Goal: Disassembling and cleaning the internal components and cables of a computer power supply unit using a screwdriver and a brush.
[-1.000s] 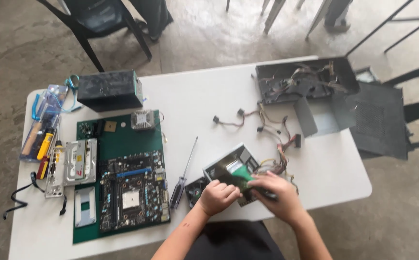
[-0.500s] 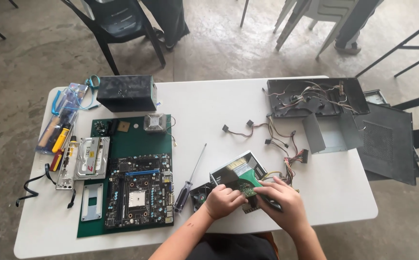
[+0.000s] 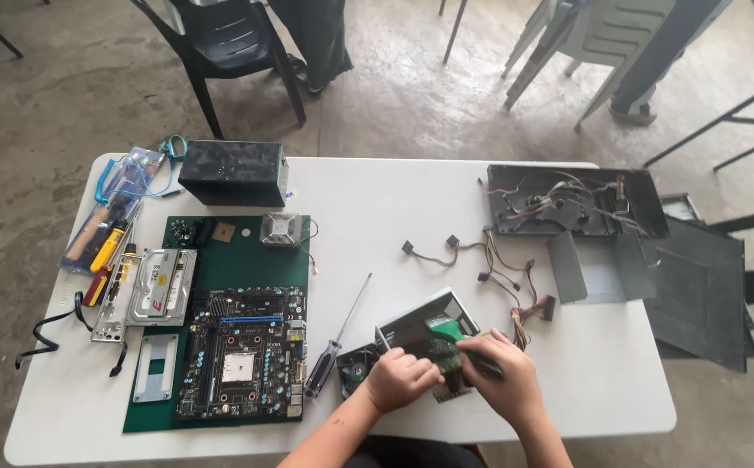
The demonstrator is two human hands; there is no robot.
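My left hand and my right hand meet at the near edge of the white table. Both grip a green circuit board that comes out of a grey metal drive box. My left hand pinches the board's left side. My right hand also wraps a dark tool handle; its tip is hidden. A small black fan lies just left of my left hand. A screwdriver with a dark handle lies further left.
A motherboard rests on a green mat with a hard drive beside it. A black power supply box stands at the back left. An open computer case with loose cables sits at the right. Chairs surround the table.
The view has shifted so the table sits lower and more centred. My hands stay on the green board and drive box, with only small movements.
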